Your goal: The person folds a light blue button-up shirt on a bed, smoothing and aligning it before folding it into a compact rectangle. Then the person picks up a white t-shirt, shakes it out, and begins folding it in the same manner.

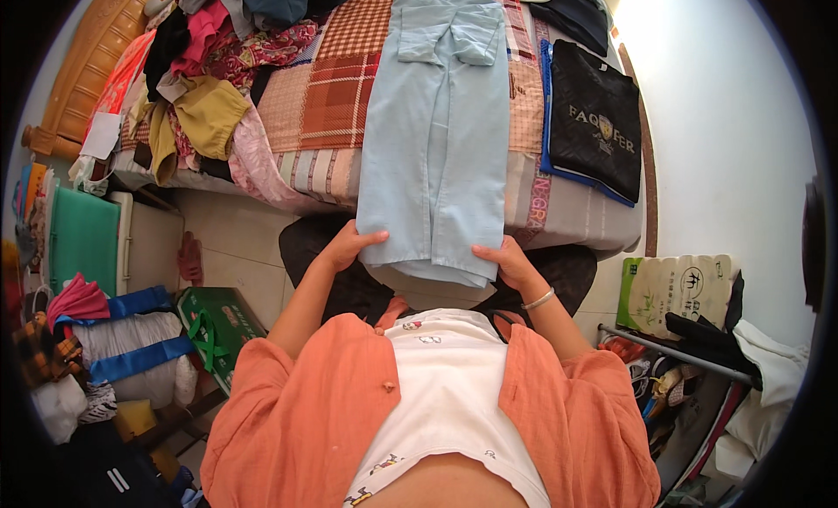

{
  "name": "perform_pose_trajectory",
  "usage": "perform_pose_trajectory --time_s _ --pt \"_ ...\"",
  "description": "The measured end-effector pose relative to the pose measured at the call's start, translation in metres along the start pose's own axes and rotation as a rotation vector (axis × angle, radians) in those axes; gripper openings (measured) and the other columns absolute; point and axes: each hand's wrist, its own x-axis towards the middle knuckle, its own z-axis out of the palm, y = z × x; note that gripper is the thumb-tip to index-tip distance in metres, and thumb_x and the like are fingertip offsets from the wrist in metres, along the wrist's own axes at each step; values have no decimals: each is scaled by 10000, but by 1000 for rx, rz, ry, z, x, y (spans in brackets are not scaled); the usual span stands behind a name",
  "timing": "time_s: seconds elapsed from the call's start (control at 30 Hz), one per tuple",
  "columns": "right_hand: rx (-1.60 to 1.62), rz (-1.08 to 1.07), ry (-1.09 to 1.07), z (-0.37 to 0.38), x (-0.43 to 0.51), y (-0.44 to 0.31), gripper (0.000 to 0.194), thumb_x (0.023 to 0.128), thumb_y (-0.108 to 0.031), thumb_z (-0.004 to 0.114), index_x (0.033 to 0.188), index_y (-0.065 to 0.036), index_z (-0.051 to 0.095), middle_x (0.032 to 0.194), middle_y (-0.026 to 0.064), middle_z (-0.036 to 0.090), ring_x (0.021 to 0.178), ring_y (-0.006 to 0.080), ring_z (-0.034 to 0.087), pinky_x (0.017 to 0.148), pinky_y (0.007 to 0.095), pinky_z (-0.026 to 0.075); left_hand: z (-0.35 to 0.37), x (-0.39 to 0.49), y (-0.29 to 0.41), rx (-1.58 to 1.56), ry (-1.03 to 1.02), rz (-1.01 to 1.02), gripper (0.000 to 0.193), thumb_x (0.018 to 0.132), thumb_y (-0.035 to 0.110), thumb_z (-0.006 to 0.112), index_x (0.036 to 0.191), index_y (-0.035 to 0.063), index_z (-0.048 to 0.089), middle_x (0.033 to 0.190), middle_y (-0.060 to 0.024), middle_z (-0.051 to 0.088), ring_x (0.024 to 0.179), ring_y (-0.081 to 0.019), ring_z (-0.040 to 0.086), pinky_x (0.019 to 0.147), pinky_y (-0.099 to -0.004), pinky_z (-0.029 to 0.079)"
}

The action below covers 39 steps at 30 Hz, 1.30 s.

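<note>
A light blue long garment point(435, 135) lies lengthwise over the bed, its two sleeves or upper parts folded inward at the far end. Its near end hangs past the bed's front edge, above my lap. My left hand point(353, 245) grips the near left corner, thumb on top and fingers underneath. On the near right corner my right hand point(507, 259), with a bangle at its wrist, holds the cloth in the same way. The undersides of both hands' grips are hidden by the fabric.
A patchwork bedspread point(334, 108) covers the bed. Heaped clothes point(209, 108) lie at the left; a folded black T-shirt point(592, 122) lies at the right by the wall. Below stand a green box point(219, 331), a wrapped paper pack point(677, 292) and a metal rack rail point(681, 356).
</note>
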Motion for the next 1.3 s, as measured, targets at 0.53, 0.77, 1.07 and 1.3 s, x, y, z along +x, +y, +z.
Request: perform_pose_trajectory --time_s 0.53,0.77,1.07,1.3 --pt "572 -104 -148 19 70 -117 170 989 -231 627 1049 -73 653 982 37 713 894 156 690 759 305 556 -17 70 116 -480 -314 104 310 960 233 637 1172 7 618 1085 -117 708 977 -221 696 880 -363 567" --pt "680 -232 -145 -7 142 -140 381 1058 -294 495 1272 21 525 1288 249 617 1168 332 652 956 388 588 -10 137 153 -858 -211 105 435 1041 261 513 1252 -120 510 1301 -284 585 1221 -381 599 1039 -424 534" --pt "-822 -844 206 16 99 -125 492 982 -240 626 1421 -55 506 1475 153 520 1315 304 561 1043 423 492 0 96 125 505 125 780 596 952 304 665 1444 51 444 1504 -189 466 1415 -327 437 1159 -472 362" --pt "-1407 -1184 251 59 119 -132 507 904 -170 675 1392 -86 566 1495 113 511 1463 299 371 1201 469 280 34 102 120 1268 250 1017 766 886 332 723 1523 70 389 1573 -129 406 1494 -298 316 1222 -497 203"
